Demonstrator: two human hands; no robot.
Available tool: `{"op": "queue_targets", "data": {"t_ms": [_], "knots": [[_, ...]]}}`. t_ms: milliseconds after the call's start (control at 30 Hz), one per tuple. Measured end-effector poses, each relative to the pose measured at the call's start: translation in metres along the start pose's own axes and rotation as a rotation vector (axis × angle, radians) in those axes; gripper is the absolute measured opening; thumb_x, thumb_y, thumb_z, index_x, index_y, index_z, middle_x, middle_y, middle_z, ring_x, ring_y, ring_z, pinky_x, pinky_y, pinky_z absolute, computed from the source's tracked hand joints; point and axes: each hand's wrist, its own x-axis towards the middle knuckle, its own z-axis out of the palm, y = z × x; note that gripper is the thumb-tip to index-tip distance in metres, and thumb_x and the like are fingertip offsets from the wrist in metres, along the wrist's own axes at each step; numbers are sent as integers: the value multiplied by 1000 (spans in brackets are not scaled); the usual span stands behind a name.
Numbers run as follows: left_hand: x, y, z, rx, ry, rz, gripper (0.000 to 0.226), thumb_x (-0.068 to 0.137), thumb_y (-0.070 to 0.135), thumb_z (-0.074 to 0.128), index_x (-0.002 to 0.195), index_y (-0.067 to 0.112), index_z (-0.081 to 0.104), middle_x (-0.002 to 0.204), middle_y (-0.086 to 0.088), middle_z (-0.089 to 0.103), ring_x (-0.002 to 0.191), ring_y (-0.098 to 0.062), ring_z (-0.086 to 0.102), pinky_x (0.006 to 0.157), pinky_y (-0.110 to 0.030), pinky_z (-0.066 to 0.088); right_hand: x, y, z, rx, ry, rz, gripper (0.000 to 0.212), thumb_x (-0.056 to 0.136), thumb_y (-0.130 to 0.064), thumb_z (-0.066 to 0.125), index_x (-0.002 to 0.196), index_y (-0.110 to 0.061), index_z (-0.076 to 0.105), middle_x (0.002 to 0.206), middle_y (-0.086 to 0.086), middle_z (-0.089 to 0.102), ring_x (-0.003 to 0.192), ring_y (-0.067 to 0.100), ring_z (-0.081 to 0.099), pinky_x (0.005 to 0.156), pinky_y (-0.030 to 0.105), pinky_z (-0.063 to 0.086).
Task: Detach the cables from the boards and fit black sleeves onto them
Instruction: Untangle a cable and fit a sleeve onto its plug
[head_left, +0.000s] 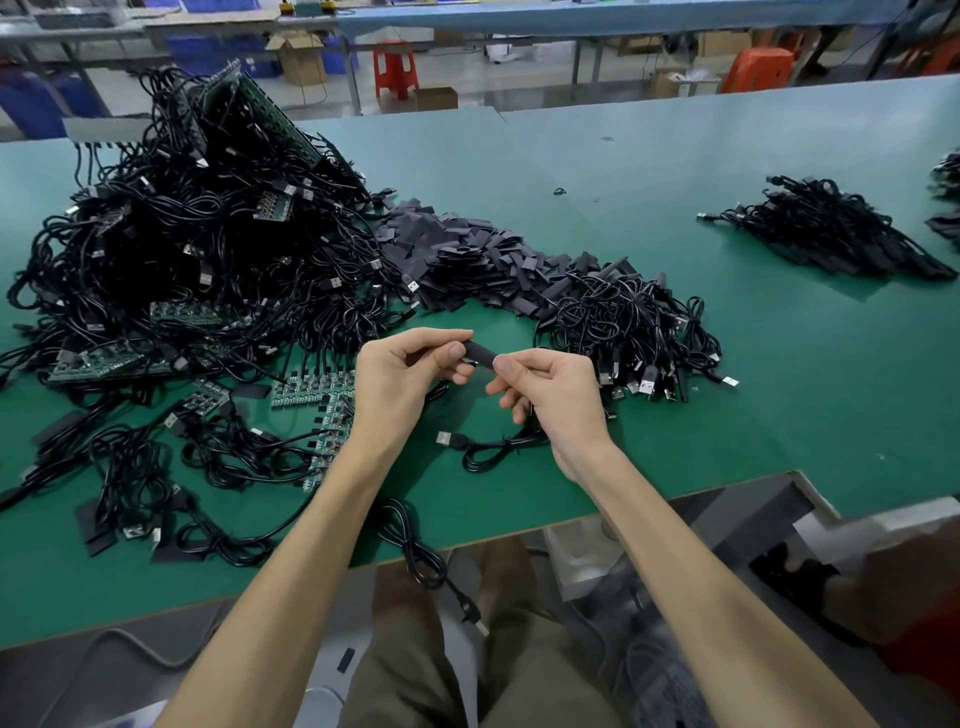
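Observation:
My left hand (402, 376) and my right hand (553, 395) meet above the green table (649, 171), both pinching a short black sleeve (480, 356) between their fingertips. A black USB cable (485, 447) trails from under my right hand, its plug lying on the mat. Whether the cable's end is inside the sleeve is hidden by my fingers. A strip of small green boards (311, 387) with cables attached lies just left of my left hand.
A big heap of black cables and boards (192, 234) fills the left. Loose black sleeves (467, 254) are piled in the middle, with a bundle of cables (634, 332) at right and another (831, 228) far right. One cable (415, 551) hangs over the near edge.

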Motion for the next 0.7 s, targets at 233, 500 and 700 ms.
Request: {"op": "queue_targets", "data": {"t_ms": [233, 500, 700], "knots": [[0, 0, 3, 128, 4, 11, 16, 97, 3, 67, 109, 6, 76, 85, -6, 78, 76, -22, 74, 77, -29, 60, -1, -2, 2, -36, 16, -17, 10, 96, -13, 72, 88, -8, 77, 72, 10, 74, 57, 13, 60, 47, 24, 45], [5, 1, -3, 3, 122, 0, 13, 96, 0, 66, 105, 4, 75, 87, -11, 77, 75, -19, 72, 74, -26, 59, -2, -2, 5, -113, -10, -71, 10, 98, -18, 70, 97, -13, 79, 80, 6, 78, 69, 14, 68, 68, 27, 55], [7, 3, -3, -118, 164, 2, 23, 98, 8, 68, 120, 2, 69, 97, -19, 76, 85, -23, 72, 78, -31, 60, -3, -2, 7, -263, -59, -102, 18, 102, -21, 63, 94, -17, 79, 71, 2, 75, 52, 17, 62, 64, 25, 50]]}}
